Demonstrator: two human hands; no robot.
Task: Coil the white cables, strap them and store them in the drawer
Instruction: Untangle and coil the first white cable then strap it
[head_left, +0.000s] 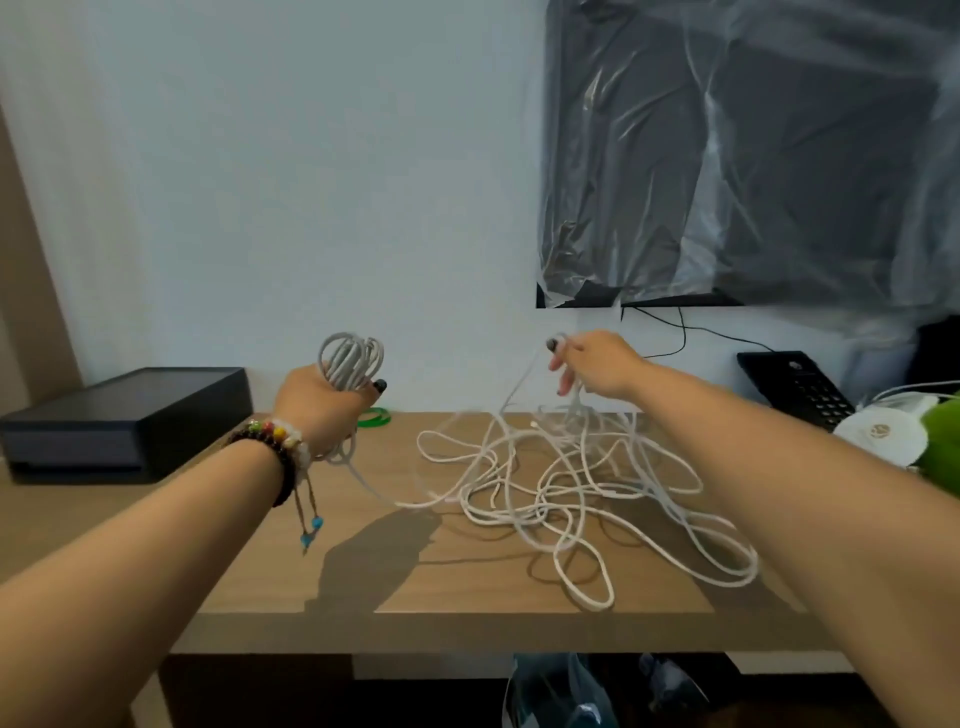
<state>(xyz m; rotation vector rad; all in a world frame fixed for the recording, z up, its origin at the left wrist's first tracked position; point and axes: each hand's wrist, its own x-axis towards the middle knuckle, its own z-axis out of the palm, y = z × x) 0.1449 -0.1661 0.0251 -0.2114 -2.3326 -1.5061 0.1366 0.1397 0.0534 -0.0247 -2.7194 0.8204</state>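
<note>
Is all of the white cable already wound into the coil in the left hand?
No, the left hand grips only a small coil, while a loose tangle of white cable lies spread on the wooden table.

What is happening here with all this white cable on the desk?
A person is coiling white cable. The left hand grips a small bundle of finished loops held up above the wooden desk. The right hand pinches a strand and lifts it from the loose tangle, most of which lies spread on the desk. No strap is on the bundle yet.
</note>
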